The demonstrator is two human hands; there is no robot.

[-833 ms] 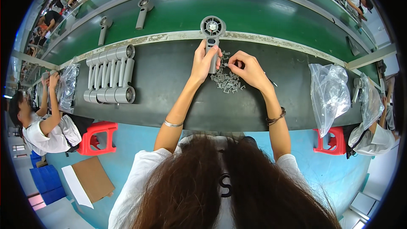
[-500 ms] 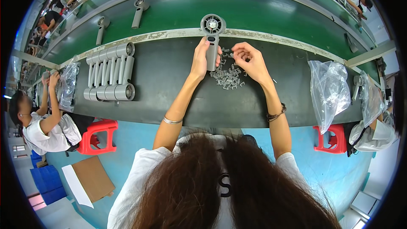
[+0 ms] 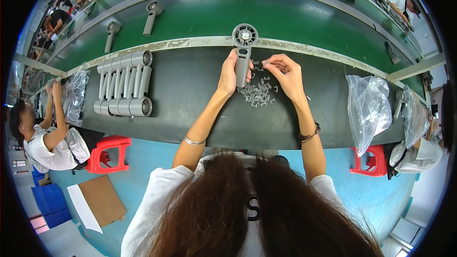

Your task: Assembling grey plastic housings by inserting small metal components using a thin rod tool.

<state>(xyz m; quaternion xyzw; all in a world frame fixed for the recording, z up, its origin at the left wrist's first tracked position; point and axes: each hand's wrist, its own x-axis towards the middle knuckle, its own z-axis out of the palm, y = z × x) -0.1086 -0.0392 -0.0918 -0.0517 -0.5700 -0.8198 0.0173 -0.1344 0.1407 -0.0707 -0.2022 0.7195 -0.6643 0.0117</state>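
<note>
My left hand is wrapped round the handle of a grey handheld fan, which stands nearly upright with its round, slotted head at the top. Just to the right, my right hand pinches a small grey plastic clip between thumb and fingertips, a little apart from the fan's handle. Below and between both hands lies a loose pile of small grey plastic clips on the dark work mat.
Several grey fans lie in a neat row at the left. Two more fans rest on the green conveyor belt beyond the pale ledge. A clear plastic bag hangs over the right table edge. Co-workers sit on red stools at both sides.
The fan has shifted slightly right and nearer me. My right hand's fingers, curled over before, now pinch a clip raised near the handle. On the belt, the fans have slid left.
</note>
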